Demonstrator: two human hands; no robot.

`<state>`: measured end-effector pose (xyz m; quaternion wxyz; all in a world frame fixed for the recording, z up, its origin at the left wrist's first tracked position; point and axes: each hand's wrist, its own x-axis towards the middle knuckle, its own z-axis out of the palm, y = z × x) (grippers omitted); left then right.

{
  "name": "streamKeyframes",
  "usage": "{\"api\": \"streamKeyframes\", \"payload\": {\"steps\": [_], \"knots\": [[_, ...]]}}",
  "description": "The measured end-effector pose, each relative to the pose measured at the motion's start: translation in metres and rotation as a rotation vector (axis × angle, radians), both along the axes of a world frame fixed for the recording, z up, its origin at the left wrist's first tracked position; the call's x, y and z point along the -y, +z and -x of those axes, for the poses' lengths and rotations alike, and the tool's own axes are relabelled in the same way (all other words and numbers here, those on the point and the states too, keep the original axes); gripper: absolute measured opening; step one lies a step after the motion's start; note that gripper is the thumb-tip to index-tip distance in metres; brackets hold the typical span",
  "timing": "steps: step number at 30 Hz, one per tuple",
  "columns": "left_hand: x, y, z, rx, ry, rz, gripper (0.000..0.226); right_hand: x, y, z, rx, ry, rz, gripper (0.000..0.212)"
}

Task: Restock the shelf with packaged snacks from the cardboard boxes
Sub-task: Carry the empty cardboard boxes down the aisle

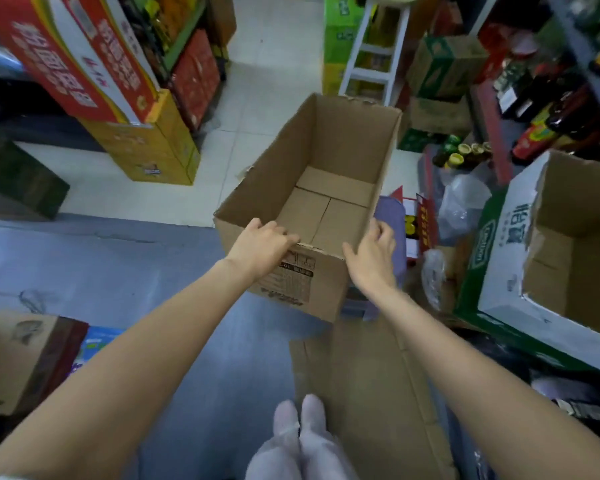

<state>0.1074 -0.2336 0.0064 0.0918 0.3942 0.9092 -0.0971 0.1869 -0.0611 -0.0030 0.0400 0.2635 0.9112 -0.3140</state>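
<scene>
The left hand's fingertips (293, 238) curl out of sight over the cardboard box (305, 206) rim; the torn white carton (520, 258) is cut off at the right edge.

A shop floor seen from above. White floor tiles (267, 98) cover the far part; a grey-blue floor mat (118, 271) covers the near part. Far centre stands a white stool (378, 53). On the far right, dark bottles (548, 98) fill a rack, and near them lies a crumpled clear plastic bag (465, 202). At the near centre are the person's white shoes (300, 424), beside a flattened sheet of cardboard (368, 393).
</scene>
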Motion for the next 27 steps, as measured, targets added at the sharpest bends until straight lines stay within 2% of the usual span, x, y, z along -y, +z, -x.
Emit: {"api": "streamKeyframes", "payload": {"steps": [3,5,7,10,16,22,27], "knots": [[0.035,0.016,0.006,-0.003,0.125,-0.036,0.027,0.038,0.018,0.026,-0.097,0.398,-0.198,0.048],[0.065,0.025,0.01,0.011,0.208,-0.036,0.028,0.07,0.026,0.046,-0.052,0.682,-0.349,0.043],[0.104,0.028,0.015,0.017,0.285,-0.019,0.026,0.109,0.028,0.068,-0.019,0.846,-0.424,0.024],[0.176,0.023,0.019,0.035,0.416,-0.017,0.021,0.177,0.021,0.099,-0.018,0.965,-0.365,0.005],[0.331,-0.002,0.008,0.134,0.717,-0.033,0.022,0.342,-0.006,0.138,-0.127,1.275,-0.434,0.018],[0.46,-0.047,-0.003,0.177,0.95,0.004,0.026,0.496,-0.049,0.158,-0.181,1.562,-0.447,0.015],[0.528,-0.108,-0.012,0.215,1.089,0.023,0.024,0.591,-0.105,0.166,-0.16,1.727,-0.508,0.014]]}}
